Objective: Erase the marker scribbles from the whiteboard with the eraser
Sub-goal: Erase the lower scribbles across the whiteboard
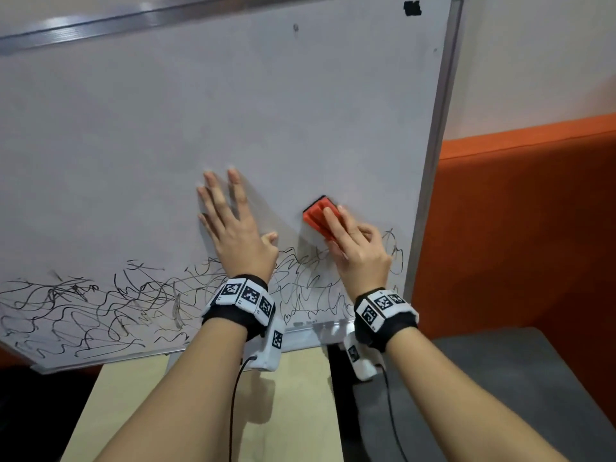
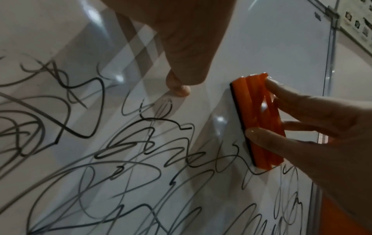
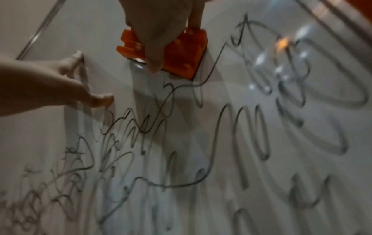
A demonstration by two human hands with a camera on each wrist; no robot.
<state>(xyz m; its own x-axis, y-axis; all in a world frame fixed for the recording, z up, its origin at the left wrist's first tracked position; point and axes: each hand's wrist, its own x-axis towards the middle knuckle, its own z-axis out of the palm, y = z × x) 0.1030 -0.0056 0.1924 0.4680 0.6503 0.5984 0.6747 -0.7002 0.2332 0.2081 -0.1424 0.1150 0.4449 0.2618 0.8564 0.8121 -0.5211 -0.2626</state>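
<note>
Two hands: on whiteboard [image 1: 233, 105]
Left hand [image 1: 238, 233]: fingers spread flat, pressing board
Right hand [image 1: 358, 251]: gripping eraser [image 1: 318, 213] above scribbles [image 1: 100, 311]

Head view: above and behind both forearms, facing forward-down at whiteboard [image 1: 233, 95], mid-distance. Left wrist view: close to board, looking rightward along it. Right wrist view: close, looking leftward, blurred. All three share eraser [image 1: 319, 215] and scribbles [image 1: 100, 311].
</note>
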